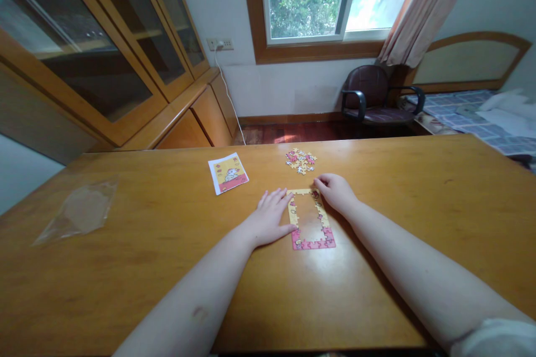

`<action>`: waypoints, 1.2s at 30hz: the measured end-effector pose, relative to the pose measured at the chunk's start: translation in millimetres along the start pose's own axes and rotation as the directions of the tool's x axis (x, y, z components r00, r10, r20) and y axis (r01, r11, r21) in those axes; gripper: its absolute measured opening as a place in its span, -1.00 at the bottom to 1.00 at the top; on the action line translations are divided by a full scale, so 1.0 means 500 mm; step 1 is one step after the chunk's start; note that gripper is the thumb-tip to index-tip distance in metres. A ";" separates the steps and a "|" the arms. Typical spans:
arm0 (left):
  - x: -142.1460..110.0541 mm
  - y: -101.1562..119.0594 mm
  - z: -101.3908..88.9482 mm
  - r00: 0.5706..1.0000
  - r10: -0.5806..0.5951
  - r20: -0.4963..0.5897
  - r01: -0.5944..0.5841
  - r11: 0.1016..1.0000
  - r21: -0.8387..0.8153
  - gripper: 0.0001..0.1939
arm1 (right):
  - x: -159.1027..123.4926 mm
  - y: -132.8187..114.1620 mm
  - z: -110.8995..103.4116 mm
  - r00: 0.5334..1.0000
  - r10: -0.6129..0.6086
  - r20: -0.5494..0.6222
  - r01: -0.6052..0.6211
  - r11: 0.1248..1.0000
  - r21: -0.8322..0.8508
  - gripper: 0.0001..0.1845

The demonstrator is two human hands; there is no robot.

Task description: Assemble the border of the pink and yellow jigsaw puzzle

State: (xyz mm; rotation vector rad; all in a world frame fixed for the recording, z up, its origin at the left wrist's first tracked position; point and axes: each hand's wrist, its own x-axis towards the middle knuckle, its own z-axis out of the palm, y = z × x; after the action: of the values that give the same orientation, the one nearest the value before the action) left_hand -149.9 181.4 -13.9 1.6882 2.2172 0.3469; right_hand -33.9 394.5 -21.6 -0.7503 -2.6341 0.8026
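A jigsaw puzzle border (312, 245) lies on the table, joined into a rectangle, yellow along the top and pink at the bottom, with bare wood inside it. My left hand (270, 217) rests flat with fingers spread, its fingertips and thumb touching the border's left side. At the top right corner, my right hand (335, 192) has its fingers curled together; whatever may be between them is hidden. Just beyond the border sits a small pile of loose puzzle pieces (301, 160) in yellow, pink and white.
A printed picture card (228, 173) in yellow and pink lies left of the pieces. Farther left is a clear plastic bag (81, 209) on the wooden table (167, 268). Past the table's far edge stand an armchair (371, 95) and a bed (456, 109); a glass-fronted cabinet (167, 95) is at left.
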 end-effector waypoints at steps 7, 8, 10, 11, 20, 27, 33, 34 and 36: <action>0.004 -0.009 -0.004 0.999 0.007 -0.050 -0.010 0.998 -0.061 -0.26 | 0.008 0.014 0.002 1.000 0.013 -0.005 -0.013 0.999 0.048 -0.63; 0.006 -0.013 -0.005 0.998 0.009 -0.067 -0.013 0.997 -0.071 -0.28 | 0.011 0.018 0.003 1.000 0.017 0.005 -0.018 0.997 0.077 -0.64; 0.014 -0.022 -0.006 0.993 0.016 -0.113 -0.027 0.995 -0.093 -0.33 | 0.018 0.026 0.004 0.999 0.033 0.008 -0.034 0.986 0.165 -0.66; 0.019 -0.027 -0.007 0.990 0.014 -0.144 -0.030 0.994 -0.109 -0.36 | 0.022 0.030 0.005 0.999 0.046 -0.006 -0.043 0.975 0.220 -0.67; 0.057 -0.050 0.000 0.897 -0.186 -0.400 0.060 0.950 -0.308 -0.67 | 0.051 0.048 0.013 0.985 0.129 -0.118 -0.057 0.875 0.481 -0.71; 0.114 -0.060 -0.014 0.773 -0.527 -0.353 0.252 0.766 -0.591 -0.81 | 0.091 0.071 0.012 0.970 0.212 -0.120 -0.099 0.792 0.602 -0.67; 0.188 -0.075 -0.016 0.753 -0.538 -0.379 0.211 0.743 -0.635 -0.73 | 0.110 0.084 0.018 0.967 0.203 -0.153 -0.080 0.815 0.574 -0.66; 0.192 -0.076 -0.015 0.764 -0.524 -0.377 0.200 0.748 -0.633 -0.73 | 0.110 0.086 0.019 0.971 0.184 -0.152 -0.070 0.827 0.558 -0.68; 0.194 -0.075 -0.013 0.780 -0.501 -0.375 0.186 0.759 -0.624 -0.73 | 0.109 0.089 0.018 0.977 0.152 -0.151 -0.052 0.852 0.522 -0.69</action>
State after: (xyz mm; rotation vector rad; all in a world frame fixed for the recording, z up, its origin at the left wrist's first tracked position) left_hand -209.0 264.8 -33.3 0.8763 2.3836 1.3458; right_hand -65.1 452.4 -48.5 -0.7670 -2.0753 1.3257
